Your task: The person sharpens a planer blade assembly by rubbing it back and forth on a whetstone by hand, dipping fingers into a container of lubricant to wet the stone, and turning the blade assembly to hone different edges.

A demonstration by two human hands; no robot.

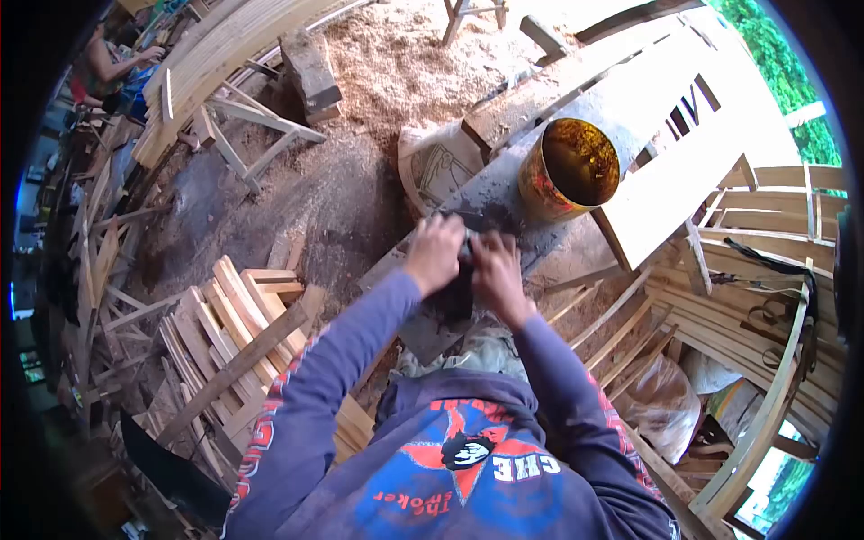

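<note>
My left hand (436, 253) and my right hand (499, 277) are close together over a dark, worn plank (531, 238) in front of me. The fingers of both are curled inward and look closed, with a small dark thing between them that I cannot make out. Below the hands a black patch (453, 301) shows on or above the plank; its kind is unclear. Dark crumbs lie scattered around the fingertips. Just beyond my right hand stands a large open tin (548, 184), yellowish inside, upright on the plank.
A pale board (670, 193) extends to the right of the tin. Stacked wood strips (238, 310) lie at left, and a wooden trestle (256, 135) stands behind them. Sawdust (405, 76) covers the floor ahead. Another person (112, 67) is at far left. Plastic sacks (661, 400) lie at right.
</note>
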